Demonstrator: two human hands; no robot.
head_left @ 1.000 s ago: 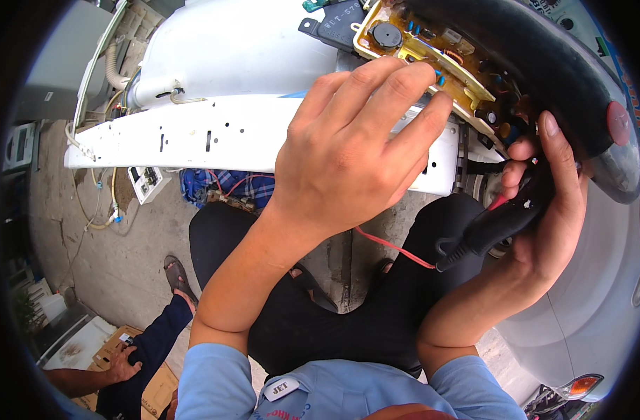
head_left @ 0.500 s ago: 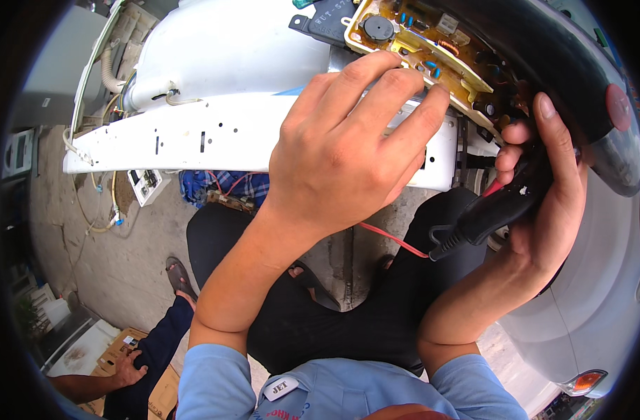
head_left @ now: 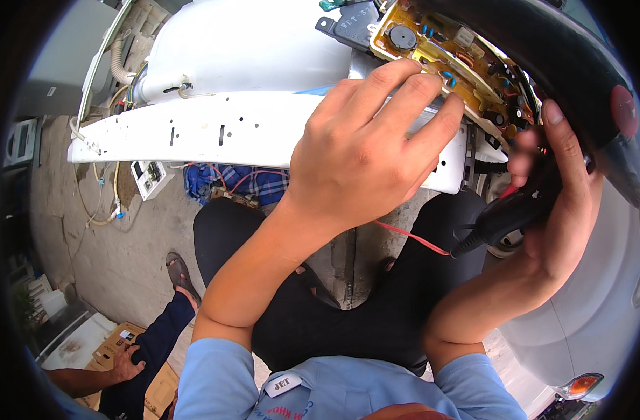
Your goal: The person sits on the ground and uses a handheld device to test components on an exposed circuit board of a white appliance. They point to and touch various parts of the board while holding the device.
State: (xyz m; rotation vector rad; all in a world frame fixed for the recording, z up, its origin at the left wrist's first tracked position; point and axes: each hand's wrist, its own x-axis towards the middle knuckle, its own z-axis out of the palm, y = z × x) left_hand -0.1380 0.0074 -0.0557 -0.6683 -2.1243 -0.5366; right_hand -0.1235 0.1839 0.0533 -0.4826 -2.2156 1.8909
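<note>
Circuit board point(head_left: 446, 60) in a pale tray, top right, just beside a big black curved cover point(head_left: 530, 49). Left hand point(head_left: 374, 150) palm down, fingers spread and bent, tips at the board's near edge; from here I can't say if they pinch anything. Right hand point(head_left: 570, 187) wrapped round a black handle point(head_left: 519, 213), thumb pointing up, fingertips blurry. Red cord point(head_left: 418, 241) runs from the handle's lower end leftward, out of sight under the left forearm. White panel point(head_left: 194, 136) lies across, beyond the knees. Co-worker's hand point(head_left: 126, 364) rests on a dark trouser leg, lower left.
</note>
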